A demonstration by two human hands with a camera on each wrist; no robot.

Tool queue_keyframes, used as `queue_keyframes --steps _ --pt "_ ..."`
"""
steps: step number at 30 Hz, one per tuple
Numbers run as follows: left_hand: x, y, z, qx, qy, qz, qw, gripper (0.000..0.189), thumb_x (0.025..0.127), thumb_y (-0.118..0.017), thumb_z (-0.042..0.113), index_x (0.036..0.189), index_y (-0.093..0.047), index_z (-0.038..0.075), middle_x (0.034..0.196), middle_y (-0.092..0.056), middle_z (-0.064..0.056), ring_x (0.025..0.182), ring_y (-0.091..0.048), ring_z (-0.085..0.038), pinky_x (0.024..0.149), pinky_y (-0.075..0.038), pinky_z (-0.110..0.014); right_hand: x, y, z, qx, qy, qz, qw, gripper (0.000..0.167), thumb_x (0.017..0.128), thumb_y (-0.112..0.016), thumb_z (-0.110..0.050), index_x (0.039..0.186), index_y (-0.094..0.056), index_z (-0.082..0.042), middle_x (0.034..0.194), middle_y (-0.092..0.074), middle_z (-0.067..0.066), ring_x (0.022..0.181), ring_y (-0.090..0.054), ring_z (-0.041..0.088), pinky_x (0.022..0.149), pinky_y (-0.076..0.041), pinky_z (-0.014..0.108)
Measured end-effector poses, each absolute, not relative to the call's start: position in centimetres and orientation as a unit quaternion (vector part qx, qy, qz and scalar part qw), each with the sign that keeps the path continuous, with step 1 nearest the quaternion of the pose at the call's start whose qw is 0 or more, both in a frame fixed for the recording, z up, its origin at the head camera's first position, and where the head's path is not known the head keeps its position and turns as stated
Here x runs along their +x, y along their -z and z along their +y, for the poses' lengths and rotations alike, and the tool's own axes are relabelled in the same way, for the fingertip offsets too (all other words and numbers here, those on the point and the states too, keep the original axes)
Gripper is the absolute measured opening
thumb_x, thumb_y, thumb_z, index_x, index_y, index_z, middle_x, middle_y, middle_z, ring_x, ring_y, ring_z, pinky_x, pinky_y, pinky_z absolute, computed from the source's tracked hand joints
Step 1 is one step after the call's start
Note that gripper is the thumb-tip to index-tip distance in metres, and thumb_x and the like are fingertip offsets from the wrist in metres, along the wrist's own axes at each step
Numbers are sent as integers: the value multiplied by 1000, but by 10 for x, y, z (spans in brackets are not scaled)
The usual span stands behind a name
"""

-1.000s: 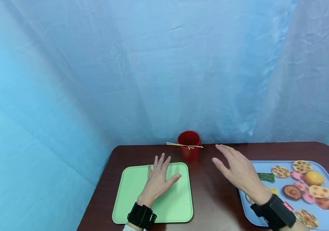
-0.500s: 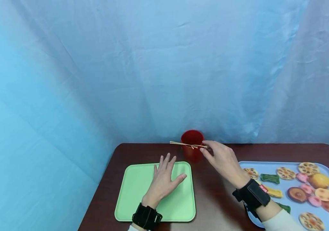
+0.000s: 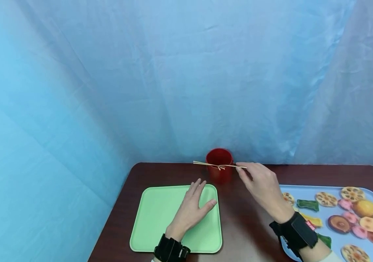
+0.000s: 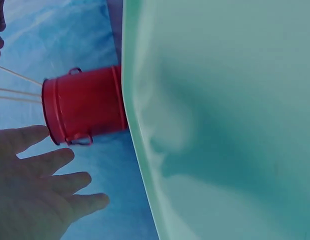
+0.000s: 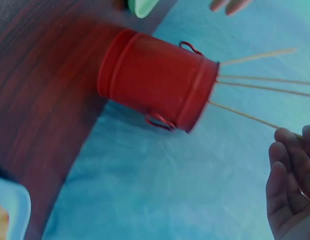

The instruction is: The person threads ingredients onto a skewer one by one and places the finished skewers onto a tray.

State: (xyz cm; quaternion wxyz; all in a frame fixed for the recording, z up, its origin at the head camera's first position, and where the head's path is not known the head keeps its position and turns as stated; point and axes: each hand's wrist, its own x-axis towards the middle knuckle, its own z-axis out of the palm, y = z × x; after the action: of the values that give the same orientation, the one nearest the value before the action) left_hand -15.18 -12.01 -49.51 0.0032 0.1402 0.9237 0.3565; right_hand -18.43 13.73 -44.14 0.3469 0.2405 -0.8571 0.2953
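A red metal bucket (image 3: 219,174) with small side handles stands at the back of the table. Several thin wooden skewers (image 5: 267,78) stick up out of it. My right hand (image 3: 262,187) is just right of the bucket and pinches the end of one skewer (image 5: 242,114) between thumb and fingertips; the lower part of that skewer is hidden inside the bucket. Over the light green tray (image 3: 153,218) my left hand (image 3: 191,211) hovers with fingers extended, holding nothing. In the left wrist view its spread fingers (image 4: 70,182) appear near the bucket.
On the right, a blue tray (image 3: 330,185) carries several toy food pieces, among them lotus root slices (image 3: 326,199), a yellow lemon-like piece (image 3: 365,208) and a brown mushroom-like round (image 3: 339,223). A blue curtain (image 3: 186,91) hangs behind the dark wooden table (image 3: 238,233).
My right hand has come left to the bucket and taken hold of a skewer, whose pinched end has since shifted right. My left hand has drifted slightly right over the green tray.
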Motion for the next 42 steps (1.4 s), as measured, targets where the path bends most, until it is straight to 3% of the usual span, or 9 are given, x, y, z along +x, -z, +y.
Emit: queue_keyframes --steps 3,9,12,14,17,24,28,32,42 --pt "-150 492 -115 143 -388 910 15 77 99 -56 60 159 -42 14 166 -35 -9 153 -30 -34 115 -33 -61 -173 434 145 233 -302 -848 368 29 88 -81 -9 117 -76 -5 102 -77 9 89 -71 23 68 -57 41" --pt "-147 486 -106 155 -419 892 68 72 100 -55 60 158 -44 20 163 -40 -2 149 -37 -27 115 -36 -58 -149 426 163 226 -346 -830 375 36 85 -79 1 120 -76 -7 104 -78 1 89 -72 15 65 -52 21" --pt "-148 484 -99 170 -455 870 84 67 102 -55 55 158 -44 19 159 -45 -3 146 -41 -28 113 -40 -54 -138 428 172 243 -349 -824 376 25 96 -73 -11 121 -76 -7 103 -78 -1 89 -71 12 65 -49 15" --pt "-148 484 -94 181 -481 853 87 63 104 -56 48 157 -45 15 156 -48 -5 143 -45 -30 111 -44 -51 -131 431 176 264 -329 -818 390 26 104 -64 -24 120 -76 -6 101 -78 0 87 -71 13 66 -50 17" --pt "-149 486 -87 190 -519 829 87 54 106 -56 35 153 -48 9 152 -53 -10 136 -53 -33 106 -49 -44 -123 438 179 302 -281 -806 425 43 110 -50 -39 116 -78 -6 97 -77 -1 82 -71 15 72 -53 21" --pt "-147 483 -66 144 -603 776 117 43 108 -54 30 145 -55 7 144 -59 -9 128 -61 -27 101 -51 -33 -111 446 182 362 -230 -777 461 44 111 -47 -36 110 -78 -5 98 -76 0 83 -70 17 98 -47 18" --pt "-145 479 -51 109 -658 732 139 42 109 -54 31 139 -59 2 134 -64 -9 122 -64 -29 97 -55 -35 -110 448 180 391 -221 -757 476 41 111 -48 -30 108 -78 -3 98 -76 3 82 -70 20 90 -52 23" --pt "-149 476 -38 69 -729 652 195 41 109 -54 32 130 -66 0 125 -70 -16 116 -68 -31 93 -57 -38 -110 454 179 417 -204 -747 476 39 111 -46 -24 108 -76 0 99 -76 6 84 -70 22 85 -51 29" --pt "-156 473 -23 26 -745 629 219 27 102 -67 26 117 -77 5 106 -77 -10 96 -74 -21 84 -58 -32 -107 471 179 457 -186 -767 410 40 113 -39 -20 118 -76 -6 111 -74 4 96 -69 20 81 -53 33"
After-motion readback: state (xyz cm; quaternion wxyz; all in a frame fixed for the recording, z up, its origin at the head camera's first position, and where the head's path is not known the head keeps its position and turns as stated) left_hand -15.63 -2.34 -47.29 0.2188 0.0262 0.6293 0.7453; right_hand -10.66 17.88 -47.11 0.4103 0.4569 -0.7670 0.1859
